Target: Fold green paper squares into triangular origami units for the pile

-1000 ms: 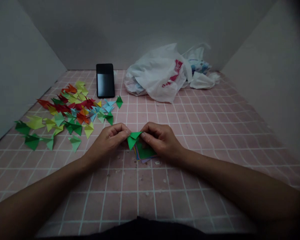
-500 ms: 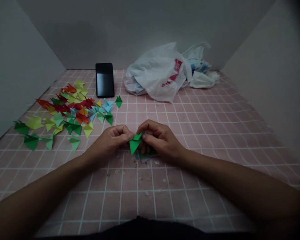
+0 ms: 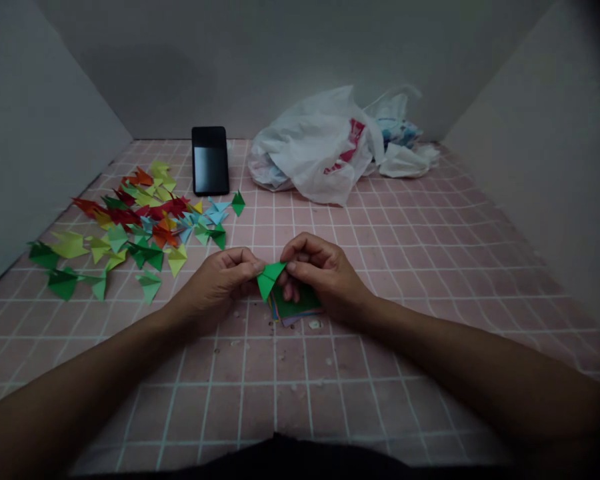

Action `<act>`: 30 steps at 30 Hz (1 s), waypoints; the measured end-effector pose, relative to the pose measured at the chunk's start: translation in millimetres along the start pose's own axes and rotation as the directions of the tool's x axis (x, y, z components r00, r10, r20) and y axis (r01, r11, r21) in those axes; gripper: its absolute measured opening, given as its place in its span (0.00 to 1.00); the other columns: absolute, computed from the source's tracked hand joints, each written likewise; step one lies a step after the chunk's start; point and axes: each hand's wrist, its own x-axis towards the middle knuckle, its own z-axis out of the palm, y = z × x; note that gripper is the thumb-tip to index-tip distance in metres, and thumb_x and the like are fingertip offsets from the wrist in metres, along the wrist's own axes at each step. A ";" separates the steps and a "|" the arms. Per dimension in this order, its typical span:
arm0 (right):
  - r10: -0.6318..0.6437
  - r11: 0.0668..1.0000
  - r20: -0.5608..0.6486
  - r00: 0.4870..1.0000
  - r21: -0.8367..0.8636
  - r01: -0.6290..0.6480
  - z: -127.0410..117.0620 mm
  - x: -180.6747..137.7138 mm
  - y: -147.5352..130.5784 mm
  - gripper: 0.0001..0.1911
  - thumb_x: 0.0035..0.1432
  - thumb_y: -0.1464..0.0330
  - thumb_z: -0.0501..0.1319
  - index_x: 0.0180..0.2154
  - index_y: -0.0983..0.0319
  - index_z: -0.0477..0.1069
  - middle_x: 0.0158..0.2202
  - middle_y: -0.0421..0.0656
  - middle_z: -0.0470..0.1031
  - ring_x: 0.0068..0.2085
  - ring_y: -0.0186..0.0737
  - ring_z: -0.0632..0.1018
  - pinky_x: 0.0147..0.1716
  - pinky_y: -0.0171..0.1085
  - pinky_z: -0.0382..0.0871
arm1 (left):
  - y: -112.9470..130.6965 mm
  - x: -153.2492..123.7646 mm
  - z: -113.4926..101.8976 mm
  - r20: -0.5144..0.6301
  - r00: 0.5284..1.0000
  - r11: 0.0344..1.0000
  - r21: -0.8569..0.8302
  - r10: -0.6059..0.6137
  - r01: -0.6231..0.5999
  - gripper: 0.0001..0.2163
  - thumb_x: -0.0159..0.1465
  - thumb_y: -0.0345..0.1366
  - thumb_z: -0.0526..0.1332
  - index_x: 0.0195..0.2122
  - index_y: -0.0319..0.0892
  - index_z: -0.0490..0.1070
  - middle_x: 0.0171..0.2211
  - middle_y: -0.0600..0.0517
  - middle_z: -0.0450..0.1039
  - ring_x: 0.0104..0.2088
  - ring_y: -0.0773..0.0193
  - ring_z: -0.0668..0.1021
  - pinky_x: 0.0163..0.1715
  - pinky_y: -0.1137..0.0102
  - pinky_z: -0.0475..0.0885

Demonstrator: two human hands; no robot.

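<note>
A small green folded-paper piece point(image 3: 270, 277) is held up between my two hands, its pointed end hanging down. My left hand point(image 3: 234, 272) is closed, thumb and finger pinching the left corner of the paper. On the opposite corner, my right hand point(image 3: 320, 272) pinches with thumb and forefinger, the other fingers curled beneath. Below the right hand lies a stack of coloured paper squares point(image 3: 300, 305) with a green sheet on top, partly covered by that hand.
Many folded-paper figures point(image 3: 147, 255) in green, yellow, red, orange and blue spread over the left of the pink checked cloth point(image 3: 405, 400). A black phone point(image 3: 211, 161) stands behind them. White plastic bags point(image 3: 320, 143) lie at the back; walls enclose three sides.
The green paper has turned so more of its flat face shows. My right hand has shifted slightly up and right, uncovering more of the paper stack.
</note>
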 end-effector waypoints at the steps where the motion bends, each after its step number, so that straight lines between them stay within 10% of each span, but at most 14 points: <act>1: -0.002 1.000 -0.011 1.000 -0.009 0.002 -0.2 0.4 -0.2 0.08 0.57 0.68 0.65 0.38 0.61 0.68 0.25 0.36 0.77 0.22 0.29 0.77 0.20 0.28 0.70 | -0.7 0.5 -0.9 -0.006 1.000 1.000 0.002 0.009 -0.009 0.09 0.58 0.34 0.70 0.26 0.39 0.71 0.27 0.52 0.78 0.30 0.66 0.80 0.35 0.71 0.76; 30: 0.072 0.969 -0.067 0.995 -0.234 -0.086 1.0 2.0 -3.0 0.06 0.56 0.67 0.62 0.35 0.61 0.67 0.23 0.34 0.71 0.20 0.28 0.72 0.17 0.27 0.65 | 4.9 0.1 -2.5 -0.106 0.960 0.907 0.370 0.257 -0.202 0.11 0.55 0.36 0.71 0.33 0.42 0.69 0.28 0.57 0.70 0.28 0.70 0.73 0.29 0.75 0.69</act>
